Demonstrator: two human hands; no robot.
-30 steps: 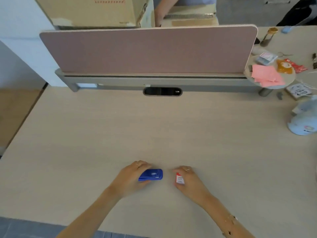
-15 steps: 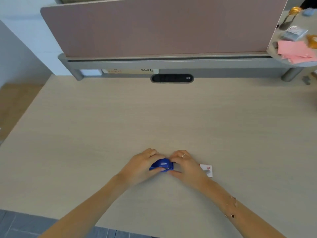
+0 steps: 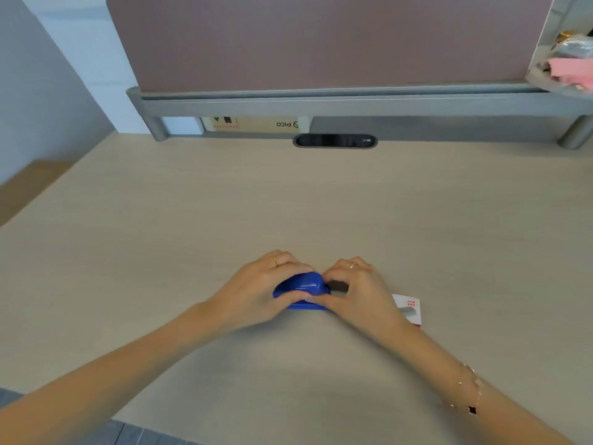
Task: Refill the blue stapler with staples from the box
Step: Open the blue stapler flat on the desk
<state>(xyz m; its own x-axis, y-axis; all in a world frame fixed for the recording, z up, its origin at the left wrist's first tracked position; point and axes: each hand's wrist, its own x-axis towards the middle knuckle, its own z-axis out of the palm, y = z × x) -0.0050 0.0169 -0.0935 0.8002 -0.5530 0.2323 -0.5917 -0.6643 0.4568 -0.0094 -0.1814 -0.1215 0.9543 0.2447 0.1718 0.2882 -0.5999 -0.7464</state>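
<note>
The blue stapler (image 3: 303, 285) lies on the light wood desk (image 3: 321, 203) in front of me. My left hand (image 3: 256, 290) wraps its left end, thumb on its near side. My right hand (image 3: 356, 290) grips its right end, where a dark metal part (image 3: 338, 286) shows between the fingers; the top looks slightly raised. The small white and red staple box (image 3: 409, 308) lies on the desk just right of my right hand, partly hidden by the wrist and untouched.
A brown divider panel (image 3: 321, 43) on a grey rail (image 3: 353, 102) closes the desk's far side, with a black cable slot (image 3: 335, 141) below it. A round shelf with pink paper (image 3: 568, 70) sits at the top right. The desk's left edge drops to the floor.
My right hand let go of the staple box, left it on the desk and moved left onto the stapler. Both hands now hold the stapler. The camera tilted down and closer.
</note>
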